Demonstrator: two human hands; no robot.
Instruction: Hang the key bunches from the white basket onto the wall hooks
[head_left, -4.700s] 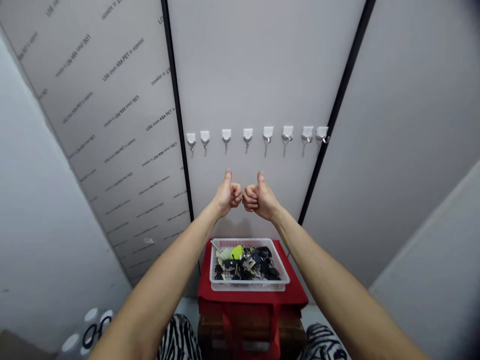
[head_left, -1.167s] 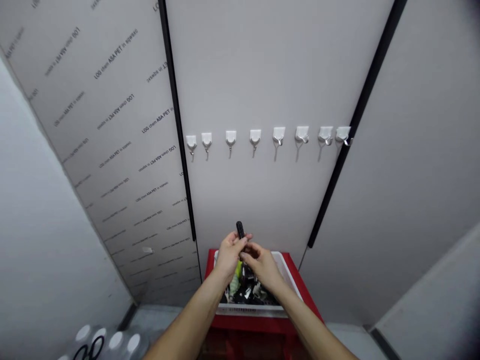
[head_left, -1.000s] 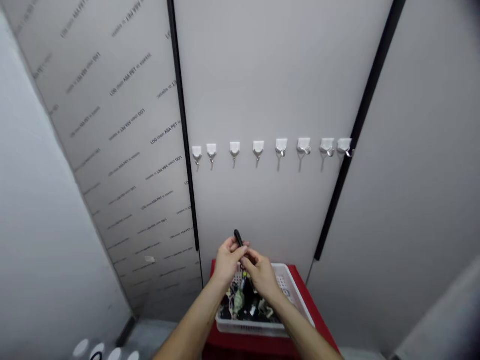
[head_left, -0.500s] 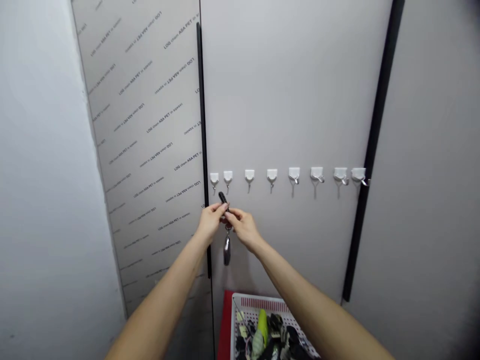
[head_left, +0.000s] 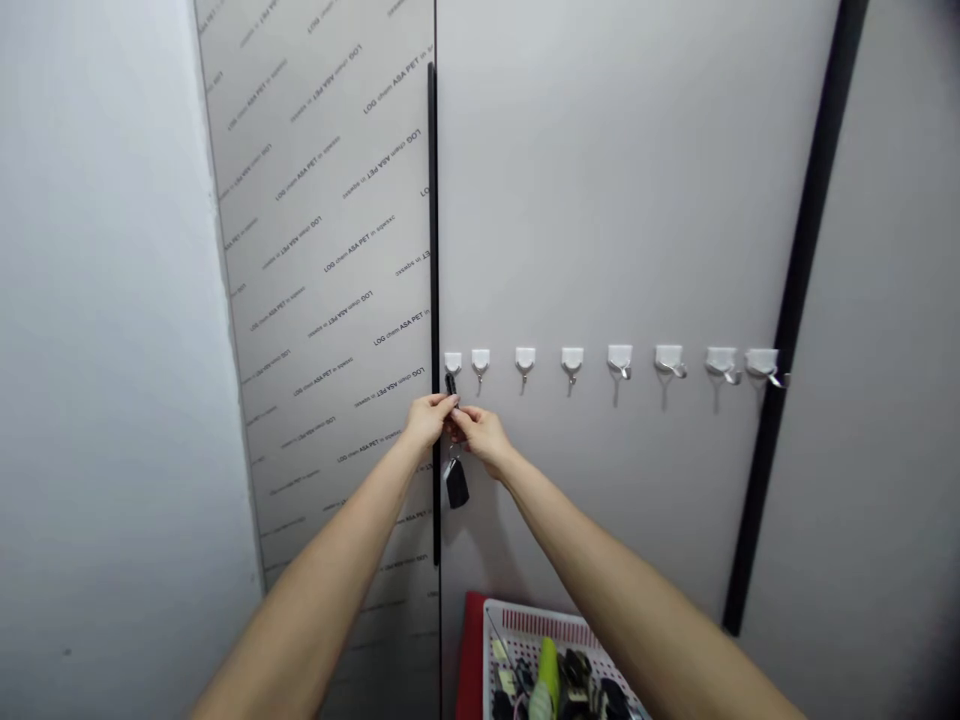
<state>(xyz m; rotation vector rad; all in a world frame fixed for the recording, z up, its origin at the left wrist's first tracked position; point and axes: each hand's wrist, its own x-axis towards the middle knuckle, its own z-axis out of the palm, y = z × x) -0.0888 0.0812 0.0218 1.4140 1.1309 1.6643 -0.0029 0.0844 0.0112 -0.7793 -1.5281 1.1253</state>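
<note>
Both hands pinch a black strap (head_left: 451,384), with a dark key fob (head_left: 456,484) dangling beneath them on a metal ring. My left hand (head_left: 427,419) is closed on the strap from the left side. From the right, my right hand (head_left: 481,436) grips it with thumb and fingers. The strap's upper end lies at the leftmost white hook (head_left: 453,362); whether it is looped over the metal part cannot be made out. Just to the right is a second white hook (head_left: 481,359), with nothing on it.
Several more white hooks, such as one at mid-row (head_left: 572,359), run rightward along the grey door panel (head_left: 615,200). A black vertical handle (head_left: 433,250) stands left of them. Below, a white perforated basket (head_left: 540,612) holds assorted dark and lime-green items, on a red surface (head_left: 470,650).
The strap's top end has moved up to the leftmost hook, both hands with it. The dangling key fob has turned to show a broader side. The view has shifted slightly left.
</note>
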